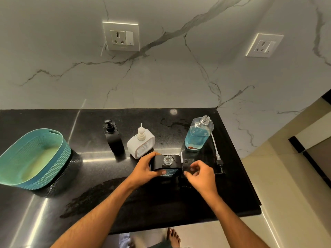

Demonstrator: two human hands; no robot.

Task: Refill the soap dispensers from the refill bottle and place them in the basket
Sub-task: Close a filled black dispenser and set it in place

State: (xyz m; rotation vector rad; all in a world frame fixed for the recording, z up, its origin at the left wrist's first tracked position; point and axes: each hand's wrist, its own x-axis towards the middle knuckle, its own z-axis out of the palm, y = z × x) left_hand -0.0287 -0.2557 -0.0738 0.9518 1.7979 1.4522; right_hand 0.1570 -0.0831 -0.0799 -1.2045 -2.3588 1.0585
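My left hand point(143, 169) grips a black soap dispenser point(165, 166) on the dark counter; its clear threaded neck is open, with no pump on it. My right hand point(200, 178) hovers just right of that dispenser with fingers loosely curled, holding nothing. The removed pump with its white tube point(217, 154) lies on the counter to the right. Behind it stands the clear refill bottle point(198, 134), uncapped and partly full of blue liquid. A white dispenser point(141, 142) and a tall black dispenser point(112, 138) stand further back with pumps on. The teal basket point(35, 158) sits empty at the left.
The black counter point(125, 203) ends at a front edge near me and a right edge beside the refill bottle. A marble wall with two sockets point(121, 36) rises behind. Wet smears mark the counter near its front. My bare foot shows below the edge.
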